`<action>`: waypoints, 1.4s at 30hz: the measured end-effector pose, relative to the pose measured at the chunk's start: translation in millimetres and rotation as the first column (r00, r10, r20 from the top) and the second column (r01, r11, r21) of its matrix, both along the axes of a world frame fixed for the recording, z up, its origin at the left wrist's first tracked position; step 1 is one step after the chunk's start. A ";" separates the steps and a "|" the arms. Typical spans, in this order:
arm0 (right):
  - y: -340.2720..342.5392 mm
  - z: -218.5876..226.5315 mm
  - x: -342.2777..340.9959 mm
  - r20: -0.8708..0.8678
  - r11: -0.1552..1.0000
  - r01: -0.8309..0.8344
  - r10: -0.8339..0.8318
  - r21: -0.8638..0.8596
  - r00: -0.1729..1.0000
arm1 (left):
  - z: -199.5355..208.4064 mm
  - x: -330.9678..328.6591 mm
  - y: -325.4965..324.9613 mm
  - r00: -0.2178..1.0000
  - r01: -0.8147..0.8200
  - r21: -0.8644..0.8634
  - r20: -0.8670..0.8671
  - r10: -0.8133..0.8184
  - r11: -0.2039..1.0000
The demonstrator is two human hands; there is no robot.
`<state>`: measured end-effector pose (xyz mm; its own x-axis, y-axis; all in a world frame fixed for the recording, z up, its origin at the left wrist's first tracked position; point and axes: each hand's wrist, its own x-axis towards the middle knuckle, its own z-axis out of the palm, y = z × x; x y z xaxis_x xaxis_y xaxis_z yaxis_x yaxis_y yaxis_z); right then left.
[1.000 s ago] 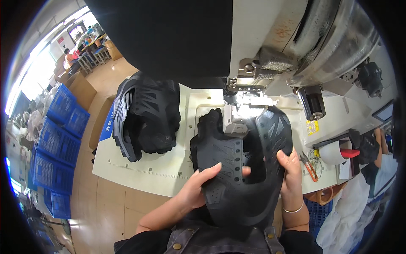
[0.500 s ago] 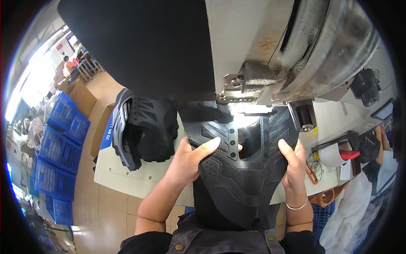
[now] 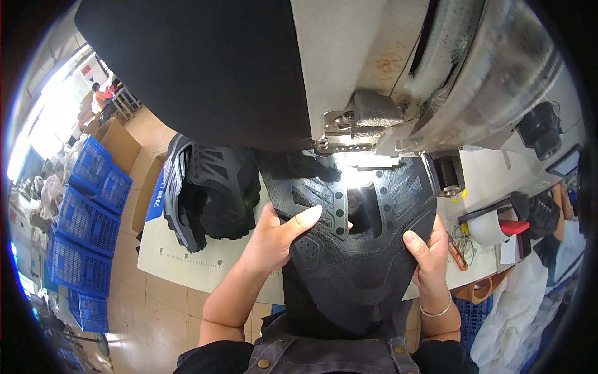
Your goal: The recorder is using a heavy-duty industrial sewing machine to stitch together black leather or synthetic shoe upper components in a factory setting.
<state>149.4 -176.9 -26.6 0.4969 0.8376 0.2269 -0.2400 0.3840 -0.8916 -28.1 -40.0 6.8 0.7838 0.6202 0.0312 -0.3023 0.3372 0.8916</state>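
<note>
A black shoe upper (image 3: 355,268) with a textured toe and eyelet strips lies spread under a lit sewing machine (image 3: 355,134). My left hand (image 3: 283,234) is closed on its left side, thumb on top beside the eyelet strip and fingers underneath. On the right edge, my right hand (image 3: 430,249) grips the upper with the thumb above, the other fingers mostly behind it. The upper's far end passes beneath the machine head, where bright glare hides the detail. The toe part hangs toward my apron (image 3: 317,354).
More black uppers (image 3: 215,187) are stacked on the table (image 3: 187,265) at left. Blue crates (image 3: 84,218) and cardboard boxes (image 3: 118,143) stand on the floor beyond. At right are orange-handled snips (image 3: 458,255), a red item (image 3: 514,227) and white plastic bags (image 3: 511,311).
The upper has turned slightly, its right eyelet strip swinging left. My right hand has slid lower along the right edge; my left hand has barely moved.
</note>
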 end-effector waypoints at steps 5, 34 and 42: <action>-2.0 0.8 -3.9 0.037 1.000 0.021 -0.021 0.001 0.999 | 2.7 0.4 -4.3 1.000 -0.023 0.011 -0.016 0.024 1.000; 34.7 6.4 21.4 0.089 0.999 0.036 -0.033 -0.026 0.995 | -7.7 26.1 14.8 0.931 -0.357 0.414 0.079 0.358 0.838; 44.7 13.8 13.1 0.017 0.997 0.053 -0.053 0.048 0.998 | -3.1 33.6 36.4 0.946 -0.320 0.276 0.038 0.322 0.906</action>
